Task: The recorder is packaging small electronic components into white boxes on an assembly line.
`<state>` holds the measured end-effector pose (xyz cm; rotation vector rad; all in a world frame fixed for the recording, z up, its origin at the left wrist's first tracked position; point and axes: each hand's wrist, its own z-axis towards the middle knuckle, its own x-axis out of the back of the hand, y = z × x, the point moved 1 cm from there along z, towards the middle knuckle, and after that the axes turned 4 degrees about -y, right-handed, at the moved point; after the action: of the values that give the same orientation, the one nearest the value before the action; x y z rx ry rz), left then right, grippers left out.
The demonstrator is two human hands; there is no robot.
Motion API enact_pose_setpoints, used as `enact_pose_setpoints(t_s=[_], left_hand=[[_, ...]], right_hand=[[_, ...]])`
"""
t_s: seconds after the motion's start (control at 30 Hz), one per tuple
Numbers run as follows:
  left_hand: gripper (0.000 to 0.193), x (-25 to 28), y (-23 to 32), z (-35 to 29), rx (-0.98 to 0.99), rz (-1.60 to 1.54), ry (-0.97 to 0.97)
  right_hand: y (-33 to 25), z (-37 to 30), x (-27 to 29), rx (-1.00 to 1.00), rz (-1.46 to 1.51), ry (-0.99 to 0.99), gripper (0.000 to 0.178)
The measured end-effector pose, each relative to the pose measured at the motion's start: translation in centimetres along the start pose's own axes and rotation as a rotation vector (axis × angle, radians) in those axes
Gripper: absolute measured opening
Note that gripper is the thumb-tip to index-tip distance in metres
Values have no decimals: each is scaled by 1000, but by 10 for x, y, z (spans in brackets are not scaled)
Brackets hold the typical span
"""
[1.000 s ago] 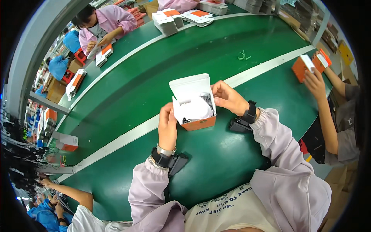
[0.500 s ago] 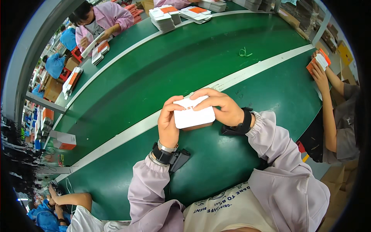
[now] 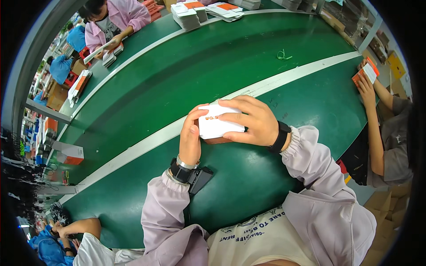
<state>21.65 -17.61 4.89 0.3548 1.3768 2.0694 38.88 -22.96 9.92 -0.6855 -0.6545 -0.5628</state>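
A small carton (image 3: 214,129) with a white top, small orange print and a brownish-orange side is held between my two hands above the green table. My left hand (image 3: 191,138) wraps round its left end, with fingertips over the far left corner. Across the right part of the top lie the fingers of my right hand (image 3: 254,120), the thumb near the near right corner. The carton's underside and the fingertips behind it are hidden.
A green belt (image 3: 177,84) with pale edge strips curves past the table (image 3: 248,177). Stacks of flat white-and-orange cartons (image 3: 186,17) stand across it. A box (image 3: 70,153) stands at left, and green string (image 3: 283,56) lies on the belt. Co-workers sit across, at right and lower left.
My right hand has turned and spread its fingers over the carton's top. The top sits slightly higher in view. The co-worker across has lowered the flat carton in their hands.
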Motion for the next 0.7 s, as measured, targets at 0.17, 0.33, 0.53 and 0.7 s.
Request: enact_pose_setpoints(t_s=[0.17,0.33,0.53,0.7], left_hand=[[52,-1,2,0,16,-30,-9],[32,0,4,0,38,-113,-8],[29,3,4,-1,58,-112,-12],[25,8,4,-2,94,-64,41]], right_hand=[[-6,-1,1,1,-34,9,31],[-3,1,0,80,98,-34,30],[4,4,5,135,261,-157,33],[6,-1,5,114,300,-174,33]])
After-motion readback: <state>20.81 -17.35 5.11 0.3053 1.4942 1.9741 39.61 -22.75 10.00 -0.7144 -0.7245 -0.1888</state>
